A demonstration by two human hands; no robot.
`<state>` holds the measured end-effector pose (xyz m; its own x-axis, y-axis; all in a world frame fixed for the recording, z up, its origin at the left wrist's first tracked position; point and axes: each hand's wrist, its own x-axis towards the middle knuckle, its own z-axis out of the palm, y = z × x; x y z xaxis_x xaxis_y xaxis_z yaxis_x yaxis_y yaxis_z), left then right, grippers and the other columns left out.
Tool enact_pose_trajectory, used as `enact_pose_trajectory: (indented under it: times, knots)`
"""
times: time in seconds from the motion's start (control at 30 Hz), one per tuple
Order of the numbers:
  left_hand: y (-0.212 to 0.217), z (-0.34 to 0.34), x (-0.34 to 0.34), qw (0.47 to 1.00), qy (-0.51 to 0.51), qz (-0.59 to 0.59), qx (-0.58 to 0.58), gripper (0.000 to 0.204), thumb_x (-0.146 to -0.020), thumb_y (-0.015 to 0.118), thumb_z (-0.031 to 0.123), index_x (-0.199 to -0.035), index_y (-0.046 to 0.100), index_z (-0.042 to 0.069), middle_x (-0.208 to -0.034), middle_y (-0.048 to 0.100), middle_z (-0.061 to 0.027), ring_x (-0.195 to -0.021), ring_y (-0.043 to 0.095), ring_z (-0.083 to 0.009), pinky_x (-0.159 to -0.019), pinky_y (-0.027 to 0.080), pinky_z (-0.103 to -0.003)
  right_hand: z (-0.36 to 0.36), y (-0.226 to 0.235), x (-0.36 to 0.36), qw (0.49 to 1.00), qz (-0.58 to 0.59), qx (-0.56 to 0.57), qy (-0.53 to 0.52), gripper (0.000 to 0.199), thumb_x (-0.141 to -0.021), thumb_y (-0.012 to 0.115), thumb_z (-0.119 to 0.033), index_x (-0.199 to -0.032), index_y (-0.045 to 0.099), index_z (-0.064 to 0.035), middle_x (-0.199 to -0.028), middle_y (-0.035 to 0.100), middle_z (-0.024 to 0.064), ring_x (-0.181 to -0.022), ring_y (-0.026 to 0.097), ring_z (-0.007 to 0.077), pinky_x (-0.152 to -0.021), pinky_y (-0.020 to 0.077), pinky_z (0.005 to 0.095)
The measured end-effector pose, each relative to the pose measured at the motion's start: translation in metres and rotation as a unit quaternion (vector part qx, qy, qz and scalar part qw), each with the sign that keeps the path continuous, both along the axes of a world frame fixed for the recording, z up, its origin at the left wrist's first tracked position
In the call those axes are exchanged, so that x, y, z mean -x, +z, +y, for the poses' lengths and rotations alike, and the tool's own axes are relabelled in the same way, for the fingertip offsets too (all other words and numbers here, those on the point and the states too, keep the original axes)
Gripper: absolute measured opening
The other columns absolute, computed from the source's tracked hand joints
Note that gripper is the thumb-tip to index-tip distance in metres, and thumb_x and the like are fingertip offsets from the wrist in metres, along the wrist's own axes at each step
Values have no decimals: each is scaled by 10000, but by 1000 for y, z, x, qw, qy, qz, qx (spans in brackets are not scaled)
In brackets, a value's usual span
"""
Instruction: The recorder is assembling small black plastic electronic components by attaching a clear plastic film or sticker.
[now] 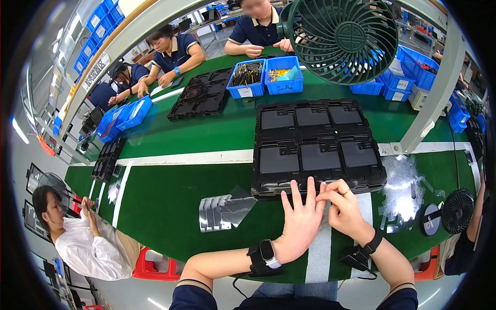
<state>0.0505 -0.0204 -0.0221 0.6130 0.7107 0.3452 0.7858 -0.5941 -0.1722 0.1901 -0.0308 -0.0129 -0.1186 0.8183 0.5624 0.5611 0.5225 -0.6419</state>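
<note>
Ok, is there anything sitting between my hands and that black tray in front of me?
Nothing visible. The left hand and right hand sit together at the near edge of the black tray, fingertips close to its rim, with only bare green table around.

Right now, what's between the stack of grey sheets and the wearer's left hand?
Head view: only bare green table mat separates the fanned stack of grey sheets from the left hand. The black tray sits just behind that gap, not in it.
</note>
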Motion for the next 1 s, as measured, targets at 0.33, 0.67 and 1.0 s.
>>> enact_pose_trajectory:
  times: [0.33, 0.67, 1.0]
  knots:
    - [1, 0, 1, 1000, -3, 4, 4, 768, -699, 688, 383, -1342, 386, 91, -1377, 329, -192, -1198, 359, -470, -903, 364, -602, 0, 1, 0, 1000, 4, 10, -1, 400, -586, 439, 191, -867, 614, -33, -873, 486, 105, -739, 565, 230, -631, 478, 315]
    - [0, 0, 0, 1000, -2, -3, 6, 767, -697, 690, 376, -1341, 387, 90, -1380, 324, -193, -1198, 357, -470, -905, 363, -603, 0, 0, 0, 1000, 5, 9, -1, 420, -567, 437, 199, -869, 615, -33, -883, 481, 104, -754, 564, 234, -648, 481, 320]
    - [-1, 0, 0, 1000, -2, -4, 7, 771, -699, 690, 383, -1343, 384, 90, -1383, 321, -190, -1206, 351, -469, -907, 359, -605, 0, 0, 0, 1000, 2, 10, 0, 424, -575, 432, 202, -876, 613, -35, -882, 480, 107, -748, 564, 230, -639, 480, 315]
